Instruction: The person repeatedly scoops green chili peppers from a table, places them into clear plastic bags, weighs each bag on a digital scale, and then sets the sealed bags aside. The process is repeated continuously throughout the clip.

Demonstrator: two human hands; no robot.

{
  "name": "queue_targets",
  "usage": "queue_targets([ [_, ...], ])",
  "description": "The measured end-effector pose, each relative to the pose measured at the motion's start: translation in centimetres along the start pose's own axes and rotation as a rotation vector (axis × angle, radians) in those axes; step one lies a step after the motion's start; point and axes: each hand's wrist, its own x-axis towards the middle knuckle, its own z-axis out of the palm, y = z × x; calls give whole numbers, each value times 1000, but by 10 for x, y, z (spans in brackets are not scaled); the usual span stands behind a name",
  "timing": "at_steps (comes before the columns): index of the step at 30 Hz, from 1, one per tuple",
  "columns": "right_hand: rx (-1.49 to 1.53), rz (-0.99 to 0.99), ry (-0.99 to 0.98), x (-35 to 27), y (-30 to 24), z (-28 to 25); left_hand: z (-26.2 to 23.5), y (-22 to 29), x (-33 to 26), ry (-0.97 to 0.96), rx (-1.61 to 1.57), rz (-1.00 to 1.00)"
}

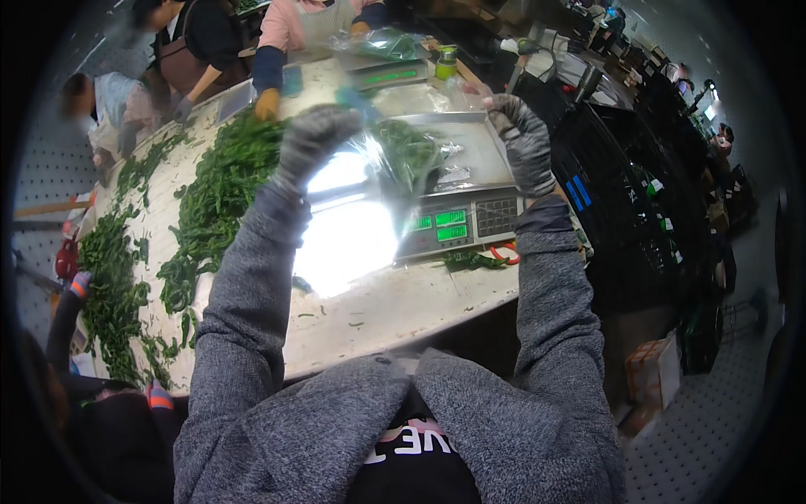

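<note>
Clear plastic bag (403,155) of green leafy vegetables hung in the air over the scale (457,189), each gloved hand, left (315,139) and right (525,139), clamped on a top corner. Weighing seemed in hand; lowering it onto the pan looked next. Loose greens (214,197) covered the surface (378,307).

A pale tabletop (395,311) carries heaps of green leafy vegetables (214,197) toward nine o'clock, a digital scale (457,218) near centre, and another scale (386,76) at twelve o'clock.
</note>
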Motion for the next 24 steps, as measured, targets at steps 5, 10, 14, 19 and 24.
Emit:
queue_targets([
  [5, -209, 256, -265, -35, 16, 3, -14, -13, -9, -174, -26, -192],
  [10, -676, -224, -285, -101, 30, 48, -17, -10, -26, -76, -235, -317],
  [14, -628, -343, -183, -108, 26, 82, -19, -7, -24, -70, -219, -311],
  [19, -780, -495, -206, -99, 35, 108, -15, 0, -23, -78, -200, -329],
  [24, -657, -432, -167, -95, 38, 108, -21, 0, -30, -16, -223, -432],
])
